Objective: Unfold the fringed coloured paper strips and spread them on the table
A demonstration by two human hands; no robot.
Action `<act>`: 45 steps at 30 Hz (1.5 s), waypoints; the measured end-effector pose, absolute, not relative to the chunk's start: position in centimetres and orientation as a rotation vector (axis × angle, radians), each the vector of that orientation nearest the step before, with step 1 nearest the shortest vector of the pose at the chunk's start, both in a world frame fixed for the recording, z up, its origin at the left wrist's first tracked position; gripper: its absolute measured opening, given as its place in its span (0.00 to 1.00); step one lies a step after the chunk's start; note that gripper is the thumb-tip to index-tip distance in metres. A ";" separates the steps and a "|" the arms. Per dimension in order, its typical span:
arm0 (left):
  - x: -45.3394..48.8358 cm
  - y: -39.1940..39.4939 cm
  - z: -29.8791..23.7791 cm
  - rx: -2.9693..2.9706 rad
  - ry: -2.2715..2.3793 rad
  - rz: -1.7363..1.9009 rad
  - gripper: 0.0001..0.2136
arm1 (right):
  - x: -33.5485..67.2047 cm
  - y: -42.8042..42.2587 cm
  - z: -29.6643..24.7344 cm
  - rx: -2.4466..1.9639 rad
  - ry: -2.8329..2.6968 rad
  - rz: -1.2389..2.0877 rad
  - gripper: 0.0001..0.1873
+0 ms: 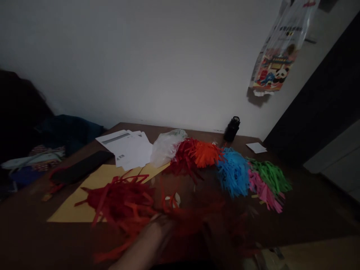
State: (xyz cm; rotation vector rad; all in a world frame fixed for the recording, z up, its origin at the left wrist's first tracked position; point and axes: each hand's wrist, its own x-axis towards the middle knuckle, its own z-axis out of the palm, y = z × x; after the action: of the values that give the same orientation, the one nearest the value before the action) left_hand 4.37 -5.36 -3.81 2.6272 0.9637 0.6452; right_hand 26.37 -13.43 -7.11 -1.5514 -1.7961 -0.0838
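My left hand point(161, 225) reaches in from the bottom, among orange and red paper strips at the front of the brown table. To its right, my right hand point(212, 228) is dark and smeared by motion. A blurred band of orange-red fringed paper point(189, 221) spans the space between both hands; their fingers do not show clearly enough to tell a grip. Just left of my left hand lies a loose heap of red paper strips point(120, 197), partly over a yellow envelope-like sheet point(75, 204). Beyond the hands is a small white piece point(176, 200) with orange strips across it.
Fringed paper bundles in dark red point(184, 157), orange point(206, 153), blue point(233, 170), green point(270, 174) and pink point(264, 189) curve across the table. Behind stand a clear plastic bag point(165, 148), white papers point(132, 150) and a black bottle point(232, 129). A dark long case point(81, 167) lies left.
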 end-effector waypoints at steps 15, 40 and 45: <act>6.0 -3.6 -0.6 2.493 1.440 0.026 0.14 | 26.3 -11.3 -5.9 -1.784 -1.901 -0.351 0.17; 3.5 -4.5 -10.8 2.804 1.020 0.790 0.10 | 26.2 -11.8 -5.8 -1.477 -2.271 -0.075 0.08; 2.9 -5.0 -7.7 2.710 1.222 0.576 0.12 | 27.0 -11.6 -6.6 -1.727 -2.289 -0.174 0.12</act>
State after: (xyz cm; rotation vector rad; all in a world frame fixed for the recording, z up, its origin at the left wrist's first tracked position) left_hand 2.85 -4.98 -7.68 2.7096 1.2217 0.5758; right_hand 27.03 -11.60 -6.57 -1.7270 -2.2886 -0.1745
